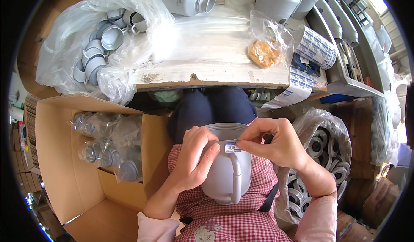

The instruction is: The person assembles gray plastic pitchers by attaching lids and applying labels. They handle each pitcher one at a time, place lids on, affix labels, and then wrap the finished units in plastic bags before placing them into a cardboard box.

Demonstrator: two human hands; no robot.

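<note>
A grey plastic jug (217,173) rests upright in my lap against a red checked apron, its handle (236,179) toward me. My left hand (192,160) grips the jug by its rim, with the fingers over the edge and the thumb outside. A small white and blue label (232,147) lies at the rim just above the handle. Thumb and forefinger of my right hand (278,143) pinch the label's right end. Whether the label is fully stuck down I cannot tell.
Ahead, a worktable (207,56) bears a plastic bag (148,4) of grey cups, large grey jugs (276,0), bagged food (264,52) and a label roll (317,48). At left stands a cardboard box (56,155) with wrapped containers; at right, a sack of grey rings (317,146).
</note>
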